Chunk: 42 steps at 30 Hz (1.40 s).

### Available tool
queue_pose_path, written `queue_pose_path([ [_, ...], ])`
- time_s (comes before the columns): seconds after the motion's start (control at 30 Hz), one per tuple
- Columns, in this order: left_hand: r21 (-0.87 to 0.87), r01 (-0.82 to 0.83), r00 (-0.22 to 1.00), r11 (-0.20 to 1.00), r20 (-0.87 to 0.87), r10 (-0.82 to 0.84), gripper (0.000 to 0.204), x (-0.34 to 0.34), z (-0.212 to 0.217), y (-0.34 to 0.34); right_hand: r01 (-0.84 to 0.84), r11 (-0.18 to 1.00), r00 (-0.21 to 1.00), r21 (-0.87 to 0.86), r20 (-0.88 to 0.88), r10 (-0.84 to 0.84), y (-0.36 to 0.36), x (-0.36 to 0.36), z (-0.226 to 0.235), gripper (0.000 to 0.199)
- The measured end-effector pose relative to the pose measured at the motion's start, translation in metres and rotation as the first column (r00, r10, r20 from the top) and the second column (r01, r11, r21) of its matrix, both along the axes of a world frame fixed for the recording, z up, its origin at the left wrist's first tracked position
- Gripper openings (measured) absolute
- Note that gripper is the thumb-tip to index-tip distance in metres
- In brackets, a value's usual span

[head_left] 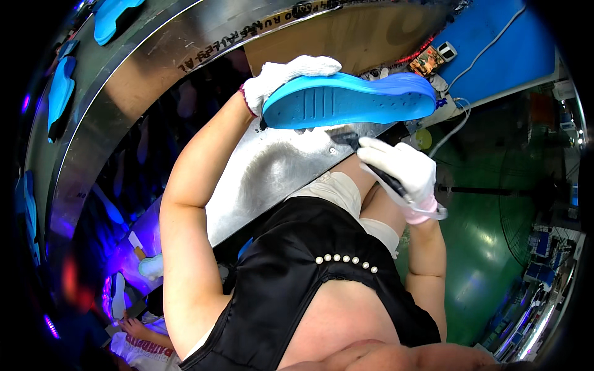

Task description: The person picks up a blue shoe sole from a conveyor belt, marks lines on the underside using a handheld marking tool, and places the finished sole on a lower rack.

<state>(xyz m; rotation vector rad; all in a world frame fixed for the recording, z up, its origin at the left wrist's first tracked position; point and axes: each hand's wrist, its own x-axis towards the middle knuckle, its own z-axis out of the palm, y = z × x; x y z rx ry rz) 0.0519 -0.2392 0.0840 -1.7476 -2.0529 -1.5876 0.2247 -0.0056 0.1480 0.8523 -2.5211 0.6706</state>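
A bright blue shoe sole [349,102] is held up above the metal worktop, its hollow inner side with ribs and small pits facing me. My left hand [281,77], in a white knit glove, is closed on its left end, with the fingers over the top edge. My right hand [402,170], also in a white glove, is just below the sole's right half. It grips a brush [388,179] with a dark handle, its dark head pointing up and left, near the sole's lower edge. Whether the brush touches the sole I cannot tell.
A sheet-metal worktop [260,176] lies below the sole. A curved conveyor [133,68] runs along the left, carrying several blue soles [60,93]. At upper right are a blue board [507,43] and a white cable [486,52]. Another person's arm [145,331] shows at lower left.
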Motion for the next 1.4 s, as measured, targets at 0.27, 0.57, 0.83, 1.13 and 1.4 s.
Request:
queue_pose_path([
  [0.27, 0.099, -0.025, 0.972, 0.995, 0.237, 0.001, 0.077, -0.008, 0.000, -0.019, -0.075, 0.995, 0.984, -0.070, -0.165, 0.062, 0.003, -0.011, 0.003, 0.027],
  [0.57, 0.339, -0.460, 0.559, 0.821, 0.829, -0.030, 0.021, 0.107, 0.016, -0.068, -0.054, 0.755, 0.999, -0.653, -0.030, 0.045, 0.012, 0.009, -0.022, 0.024],
  [0.83, 0.993, -0.113, 0.206, 0.031, 0.054, -0.977, 0.093, 0.124, 0.166, -0.209, -0.025, 0.664, 0.990, -0.747, 0.072, 0.118, -0.001, -0.005, -0.054, 0.027],
  [1.13, -0.392, -0.550, -0.633, -0.738, -0.382, 0.674, 0.055, 0.110, 0.174, -0.480, -0.061, 0.707, 0.971, -0.704, 0.124, 0.206, -0.033, -0.025, -0.049, 0.028],
  [1.4, -0.542, -0.061, -0.698, -0.838, -0.577, 0.424, 0.036, 0.225, 0.184, -0.498, 0.019, 0.728, 0.946, -0.686, 0.248, 0.210, -0.061, -0.040, -0.065, 0.030],
])
